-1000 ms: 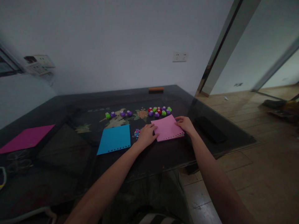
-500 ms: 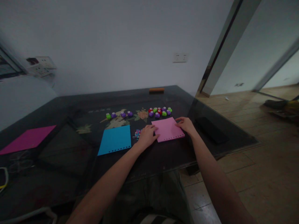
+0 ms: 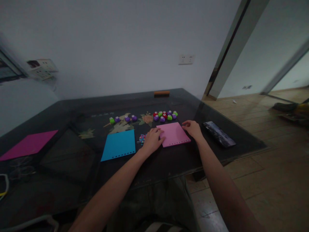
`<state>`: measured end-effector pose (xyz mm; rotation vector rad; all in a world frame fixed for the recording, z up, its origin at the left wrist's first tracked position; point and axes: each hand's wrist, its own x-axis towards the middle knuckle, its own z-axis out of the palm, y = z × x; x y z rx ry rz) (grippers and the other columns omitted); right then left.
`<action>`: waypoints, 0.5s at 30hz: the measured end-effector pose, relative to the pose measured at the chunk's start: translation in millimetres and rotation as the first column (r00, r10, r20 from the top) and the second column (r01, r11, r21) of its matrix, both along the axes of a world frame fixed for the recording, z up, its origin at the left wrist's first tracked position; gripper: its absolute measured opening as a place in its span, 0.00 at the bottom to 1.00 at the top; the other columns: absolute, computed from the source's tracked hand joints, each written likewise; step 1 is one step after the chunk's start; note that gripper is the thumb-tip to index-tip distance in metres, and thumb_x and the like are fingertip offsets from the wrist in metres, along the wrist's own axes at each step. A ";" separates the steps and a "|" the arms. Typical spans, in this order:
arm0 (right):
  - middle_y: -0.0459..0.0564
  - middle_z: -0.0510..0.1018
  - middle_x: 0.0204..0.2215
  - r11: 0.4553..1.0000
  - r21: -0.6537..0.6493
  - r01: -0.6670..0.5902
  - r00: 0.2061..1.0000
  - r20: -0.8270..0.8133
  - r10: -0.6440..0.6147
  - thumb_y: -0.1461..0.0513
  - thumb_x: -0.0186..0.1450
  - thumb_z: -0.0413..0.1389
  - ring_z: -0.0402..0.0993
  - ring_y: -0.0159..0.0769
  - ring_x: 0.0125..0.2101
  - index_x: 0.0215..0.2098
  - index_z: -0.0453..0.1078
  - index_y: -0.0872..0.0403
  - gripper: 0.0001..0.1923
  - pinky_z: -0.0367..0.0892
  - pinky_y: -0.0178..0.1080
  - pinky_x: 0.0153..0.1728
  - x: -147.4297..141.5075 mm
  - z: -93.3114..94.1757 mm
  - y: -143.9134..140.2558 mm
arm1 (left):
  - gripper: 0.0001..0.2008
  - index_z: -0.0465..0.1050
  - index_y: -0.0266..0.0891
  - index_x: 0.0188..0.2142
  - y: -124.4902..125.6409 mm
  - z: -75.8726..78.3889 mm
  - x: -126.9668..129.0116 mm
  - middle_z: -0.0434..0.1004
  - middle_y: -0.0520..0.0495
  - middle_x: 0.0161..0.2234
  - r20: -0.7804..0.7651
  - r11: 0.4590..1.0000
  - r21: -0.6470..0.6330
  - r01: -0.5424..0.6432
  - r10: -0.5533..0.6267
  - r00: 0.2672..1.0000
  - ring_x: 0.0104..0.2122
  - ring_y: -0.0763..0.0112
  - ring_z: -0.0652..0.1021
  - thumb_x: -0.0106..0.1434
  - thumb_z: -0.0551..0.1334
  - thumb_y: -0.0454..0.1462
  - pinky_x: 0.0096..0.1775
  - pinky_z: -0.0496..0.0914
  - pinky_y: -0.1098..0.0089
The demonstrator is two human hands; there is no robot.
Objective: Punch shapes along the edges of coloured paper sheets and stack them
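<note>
A pink sheet of paper [image 3: 174, 134] with a row of punched holes along its near edge lies flat on the dark glass table [image 3: 72, 151]. My left hand [image 3: 152, 141] rests with its fingers on the sheet's left edge. My right hand [image 3: 192, 129] touches its far right corner. Neither hand grips anything. Just left of my left hand lies a small heap of coloured paper bits [image 3: 141, 138], and beyond that a blue sheet [image 3: 118, 144] with the same kind of holes.
Several small red, green and purple craft punches [image 3: 165, 115] cluster behind the pink sheet, with more punches [image 3: 122, 119] in a row to the left. A phone [image 3: 219, 133] with a lit screen lies right. A magenta sheet [image 3: 29, 144] lies far left, an orange block [image 3: 161, 93] at the back.
The pink sheet, slightly raised at its near edge a second ago, now lies flat under both hands. The phone's screen on the right has lit up.
</note>
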<state>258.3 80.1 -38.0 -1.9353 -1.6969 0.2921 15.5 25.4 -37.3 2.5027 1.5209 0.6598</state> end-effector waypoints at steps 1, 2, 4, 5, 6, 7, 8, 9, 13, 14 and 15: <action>0.47 0.74 0.27 1.000 0.023 -0.006 1.000 0.009 0.006 0.61 0.55 0.57 0.69 0.32 0.28 0.36 0.73 0.53 0.10 0.60 0.33 0.29 -2.5 0.3 -0.6 | 0.17 0.68 0.41 0.49 -0.7 0.2 0.7 0.67 0.44 0.51 0.006 1.000 0.002 0.012 -0.012 1.000 0.51 0.61 0.66 0.61 0.56 0.42 0.50 0.62 0.61; 0.48 0.74 0.28 0.999 0.045 -0.019 1.000 0.022 0.018 0.61 0.56 0.56 0.69 0.32 0.29 0.36 0.73 0.53 0.10 0.61 0.34 0.30 -5.6 0.3 -1.2 | 0.17 0.68 0.41 0.48 -1.3 0.3 1.5 0.67 0.44 0.51 0.012 1.000 0.002 0.031 -0.031 0.999 0.51 0.61 0.65 0.61 0.56 0.42 0.51 0.62 0.61; 0.49 0.74 0.31 0.994 0.087 -0.072 0.996 0.060 0.067 0.61 0.59 0.53 0.68 0.34 0.32 0.38 0.72 0.54 0.10 0.61 0.35 0.34 -12.7 -0.4 -2.6 | 0.17 0.68 0.42 0.49 -2.4 -0.3 3.3 0.66 0.44 0.52 0.023 0.997 0.002 0.078 -0.078 0.997 0.52 0.61 0.65 0.61 0.56 0.42 0.52 0.61 0.61; 0.51 0.74 0.33 0.988 0.108 -0.109 0.991 0.087 0.100 0.61 0.60 0.52 0.68 0.35 0.34 0.39 0.72 0.54 0.11 0.61 0.35 0.36 -16.6 -1.2 -3.4 | 0.17 0.68 0.42 0.49 -2.8 -0.8 4.1 0.66 0.44 0.52 0.028 0.994 0.002 0.105 -0.105 0.994 0.52 0.62 0.65 0.60 0.57 0.42 0.52 0.61 0.61; 0.52 0.73 0.35 0.981 0.126 -0.148 0.984 0.119 0.134 0.61 0.61 0.50 0.68 0.36 0.36 0.40 0.72 0.55 0.12 0.61 0.36 0.38 -20.4 -2.2 -4.2 | 0.18 0.68 0.42 0.49 -3.1 -1.3 5.0 0.65 0.44 0.52 0.032 0.991 0.002 0.132 -0.132 0.991 0.52 0.62 0.64 0.60 0.57 0.43 0.53 0.60 0.61; 0.53 0.72 0.38 0.973 0.139 -0.185 0.975 0.152 0.164 0.61 0.62 0.49 0.67 0.38 0.39 0.41 0.71 0.55 0.13 0.61 0.37 0.40 -24.0 -3.3 -4.9 | 0.18 0.68 0.42 0.49 -3.4 -2.0 5.8 0.65 0.43 0.53 0.035 0.987 0.001 0.160 -0.160 0.987 0.53 0.62 0.64 0.60 0.57 0.43 0.54 0.59 0.61; 0.55 0.72 0.40 0.965 0.146 -0.216 0.965 0.185 0.188 0.60 0.63 0.48 0.66 0.39 0.41 0.42 0.71 0.56 0.14 0.60 0.38 0.42 -27.3 -4.4 -5.6 | 0.19 0.67 0.41 0.50 -3.5 -2.7 6.5 0.64 0.43 0.53 0.036 0.982 0.000 0.187 -0.187 0.982 0.53 0.62 0.64 0.60 0.57 0.44 0.54 0.58 0.61; 0.55 0.71 0.41 0.960 0.148 -0.236 0.955 0.215 0.202 0.60 0.64 0.46 0.65 0.40 0.42 0.43 0.70 0.56 0.15 0.59 0.39 0.43 -30.2 -5.4 -6.1 | 0.19 0.67 0.41 0.50 -3.6 -3.4 7.2 0.64 0.42 0.54 0.037 0.977 -0.002 0.212 -0.212 0.977 0.54 0.63 0.63 0.60 0.56 0.44 0.55 0.58 0.62; 0.55 0.70 0.45 0.960 0.129 -0.249 0.930 0.308 0.200 0.59 0.65 0.46 0.62 0.43 0.45 0.47 0.68 0.55 0.16 0.59 0.41 0.43 -37.3 -8.3 -7.6 | 0.20 0.66 0.39 0.51 -3.9 -6.7 8.4 0.63 0.42 0.54 0.038 0.964 -0.005 0.264 -0.264 0.964 0.55 0.64 0.62 0.61 0.56 0.44 0.56 0.56 0.63; 0.55 0.69 0.46 0.962 0.119 -0.244 0.926 0.322 0.195 0.59 0.65 0.46 0.61 0.44 0.45 0.47 0.68 0.54 0.16 0.59 0.41 0.43 -37.9 -8.6 -7.9 | 0.20 0.66 0.39 0.51 -3.9 -7.6 8.2 0.63 0.42 0.55 0.036 0.964 -0.009 0.267 -0.266 0.963 0.55 0.64 0.62 0.61 0.56 0.44 0.56 0.56 0.63; 0.55 0.69 0.47 0.965 0.107 -0.239 0.923 0.334 0.192 0.58 0.66 0.45 0.61 0.44 0.45 0.48 0.67 0.53 0.16 0.59 0.41 0.42 -38.2 -8.9 -8.3 | 0.21 0.66 0.39 0.52 -3.9 -8.4 7.9 0.63 0.42 0.55 0.033 0.963 -0.015 0.268 -0.268 0.963 0.55 0.64 0.62 0.61 0.56 0.44 0.56 0.56 0.64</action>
